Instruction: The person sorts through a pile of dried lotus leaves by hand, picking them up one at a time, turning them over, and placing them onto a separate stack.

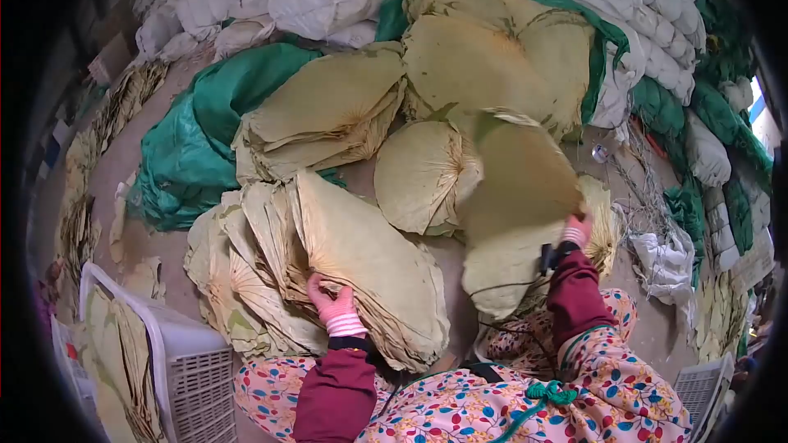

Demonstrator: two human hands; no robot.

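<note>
My left hand (335,305), in a pink glove with a striped cuff, is closed on the gathered edge of a stack of large dried leaves (361,254), which look like lotus leaves. The stack fans out in front of my lap. My right hand (577,232), gloved the same way, grips the edge of a big dried leaf (521,189), blurred by motion. This leaf hangs over part of a round folded pile of leaves (423,172). Fingertips of the right hand are partly hidden.
Further leaf piles (328,111) lie ahead, the far one inside a green net sack (607,29). A green bundle (213,127) lies left. White sacks (336,0) are stacked behind. A plastic basket (197,385) holding leaves stands at left; another basket (702,390) is at right.
</note>
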